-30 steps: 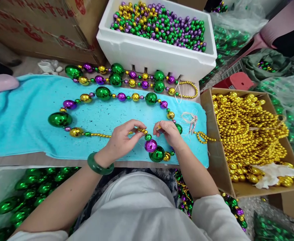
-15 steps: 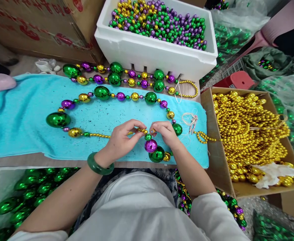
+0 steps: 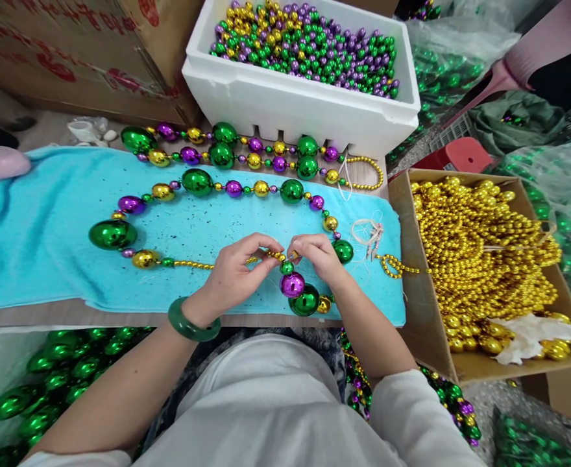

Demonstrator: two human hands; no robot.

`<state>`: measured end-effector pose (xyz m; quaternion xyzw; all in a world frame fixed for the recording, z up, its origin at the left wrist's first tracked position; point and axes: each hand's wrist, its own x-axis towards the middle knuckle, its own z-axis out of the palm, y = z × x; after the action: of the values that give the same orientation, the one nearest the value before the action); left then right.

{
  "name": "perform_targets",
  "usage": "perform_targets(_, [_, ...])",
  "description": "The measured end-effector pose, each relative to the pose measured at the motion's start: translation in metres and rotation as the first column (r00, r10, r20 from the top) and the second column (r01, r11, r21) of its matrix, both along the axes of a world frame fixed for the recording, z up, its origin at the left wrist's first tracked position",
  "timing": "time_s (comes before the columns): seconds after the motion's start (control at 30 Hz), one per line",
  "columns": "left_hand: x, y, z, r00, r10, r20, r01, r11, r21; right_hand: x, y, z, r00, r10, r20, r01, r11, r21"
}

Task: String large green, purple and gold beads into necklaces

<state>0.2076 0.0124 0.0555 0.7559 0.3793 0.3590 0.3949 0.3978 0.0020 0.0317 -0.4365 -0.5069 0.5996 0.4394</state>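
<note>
While the left hand (image 3: 239, 269) pinches small gold beads (image 3: 276, 255) between thumb and forefinger, the right hand (image 3: 317, 256) grips a tan piece (image 3: 294, 255), mostly covered by its fingers, just beside the left fingertips; whether that piece touches the string cannot be told. Both hands are over the near right part of the blue towel (image 3: 61, 259), which lies on the counter (image 3: 134, 316). Those gold beads belong to the necklace (image 3: 233, 189), laid out on the towel in a wide loop of green, purple and gold balls, with a plain gold run passing behind the left hand and part of the loop hidden by the right forearm. Dark specks dot the towel inside the loop. A green bangle (image 3: 193, 324) circles the left wrist, below the towel's near edge. Along the towel's far edge lie two rows of similar beads (image 3: 222, 155), and beyond them stands a foam box (image 3: 295, 97) full of small mixed beads (image 3: 309, 52). Near the towel's right end are pale cords (image 3: 374, 237) and a gold loop (image 3: 392, 266). Right of the towel, a carton (image 3: 422, 318) holds heaped gold strands (image 3: 485, 246) and a torn white scrap (image 3: 523, 337).
</note>
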Motion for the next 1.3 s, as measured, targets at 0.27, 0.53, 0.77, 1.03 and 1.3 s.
perform_targets(0.27, [0.0, 0.0, 0.002, 1.0, -0.001, 0.002, 0.001, 1.0, -0.005, 0.0, 0.001, -0.001, 0.999, 0.036, 0.039, -0.038, 0.999, 0.033])
perform_targets(0.53, [0.0, -0.001, 0.002, 1.0, -0.002, 0.0, 0.002, 1.0, -0.013, 0.0, 0.001, -0.001, 0.999, 0.042, 0.029, -0.044, 0.996, 0.079])
perform_targets(0.77, [0.0, 0.0, 0.002, 1.0, -0.002, -0.017, 0.002, 1.0, 0.001, 0.002, 0.002, 0.003, 0.995, 0.042, 0.088, -0.056, 0.985, 0.166])
perform_targets(1.03, [0.001, 0.0, 0.007, 0.996, -0.026, -0.087, 0.04, 0.986, 0.162, 0.02, 0.004, 0.017, 0.968, -0.038, 0.249, -0.045, 0.947, 0.317])
perform_targets(1.3, [-0.002, 0.006, 0.006, 0.972, -0.012, -0.234, 0.11, 0.906, 0.409, 0.08, 0.038, -0.002, 0.349, -0.41, 0.843, 0.293, 0.902, 0.317])
